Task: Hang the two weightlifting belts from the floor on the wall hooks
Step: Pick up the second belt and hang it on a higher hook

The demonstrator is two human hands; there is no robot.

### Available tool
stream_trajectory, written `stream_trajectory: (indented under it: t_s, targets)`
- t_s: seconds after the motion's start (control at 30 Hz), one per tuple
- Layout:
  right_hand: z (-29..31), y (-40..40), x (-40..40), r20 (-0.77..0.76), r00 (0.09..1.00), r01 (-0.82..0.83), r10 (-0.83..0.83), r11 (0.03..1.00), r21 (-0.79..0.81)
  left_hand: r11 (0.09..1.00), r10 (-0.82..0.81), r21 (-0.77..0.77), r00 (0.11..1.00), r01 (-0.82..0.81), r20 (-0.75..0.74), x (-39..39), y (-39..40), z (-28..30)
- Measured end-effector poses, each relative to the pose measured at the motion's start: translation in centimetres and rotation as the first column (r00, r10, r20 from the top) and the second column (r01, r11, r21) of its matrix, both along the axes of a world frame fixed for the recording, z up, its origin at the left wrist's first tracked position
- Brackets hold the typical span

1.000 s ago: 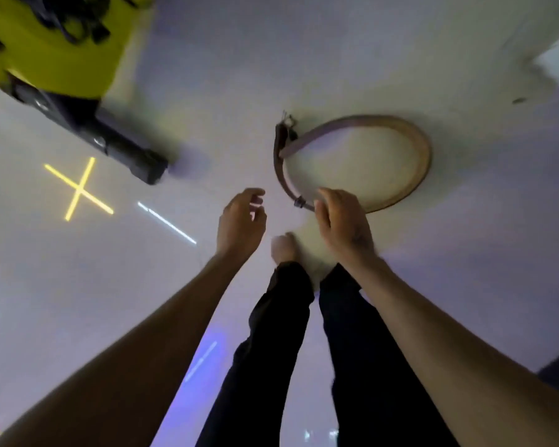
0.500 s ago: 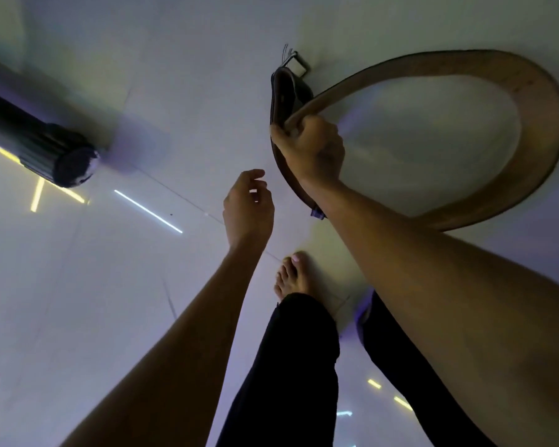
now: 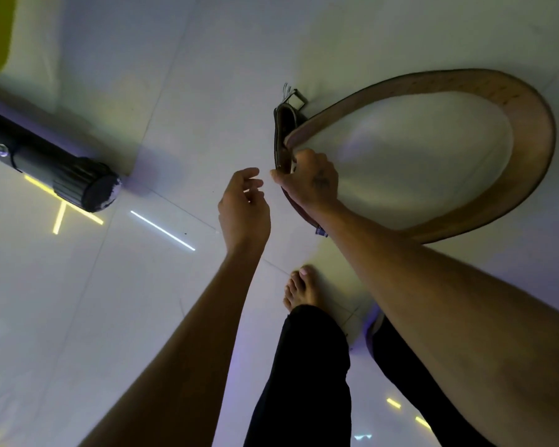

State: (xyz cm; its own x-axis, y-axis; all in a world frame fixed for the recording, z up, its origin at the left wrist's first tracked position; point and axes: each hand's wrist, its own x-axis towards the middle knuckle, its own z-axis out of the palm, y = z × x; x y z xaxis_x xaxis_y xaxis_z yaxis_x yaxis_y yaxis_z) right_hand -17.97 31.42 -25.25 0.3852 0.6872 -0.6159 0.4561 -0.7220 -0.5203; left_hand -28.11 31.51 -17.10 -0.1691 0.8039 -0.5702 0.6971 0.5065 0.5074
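We're on belt one. Right hand (image 3: 310,180) has its fingers (image 3: 279,179) pinched around the belt (image 3: 526,130) where the strap ends overlap, just below the buckle (image 3: 293,99). Rest of the loop lies on the floor (image 3: 384,43), curving right of the buckle. Left hand (image 3: 244,209) is empty, fingers loosely curled, just left of the grip. No second belt or wall hooks in view. Lift, both hangs left.
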Motion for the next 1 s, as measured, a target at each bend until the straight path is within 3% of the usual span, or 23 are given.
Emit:
stream_trajectory:
  t_s: [0.13, 0.23, 0.37, 0.5, 0.63, 0.77, 1.0]
  targets:
    - [-0.1, 0.5, 0.2, -0.076, 0.997, -0.019, 0.02, 1.0, 0.008, 0.984, 0.175, -0.058, 0.982, -0.171, 0.073, -1.0, 0.4, -1.4]
    - [1.9, -0.4, 2.3, -0.216, 0.976, -0.021, 0.021, 1.0, 0.003, 0.96, 0.261, -0.148, 0.952, -0.239, 0.156, -0.2, 0.8, -1.8]
    - [7.8, -3.5, 4.9, -0.419, 0.905, -0.071, 0.076, 0.997, 0.027, 0.913, 0.35, -0.335, 0.866, -0.232, 0.358, 2.8, 1.2, 0.4]
    - [15.4, -6.9, 7.6, -0.55, 0.835, -0.037, 0.036, 0.999, 0.009, 0.876, 0.448, -0.395, 0.769, -0.276, 0.456, 4.8, 0.8, 6.3]
    - [23.8, -9.9, 10.2, -0.577, 0.804, 0.154, -0.144, 0.988, -0.031, 0.929, 0.316, -0.352, 0.737, -0.113, 0.597, 6.4, -0.7, 14.4]
    - [32.7, -12.5, 11.7, -0.405, 0.862, 0.387, -0.304, 0.911, 0.14, 0.97, 0.077, -0.222, 0.744, 0.098, 0.664, 8.5, -3.1, 23.2]
    - [50.0, -16.1, 14.8, -0.356, 0.851, 0.504, -0.387, 0.793, 0.343, 0.979, -0.143, -0.008, 0.72, 0.203, 0.679, 12.7, -7.2, 41.1]
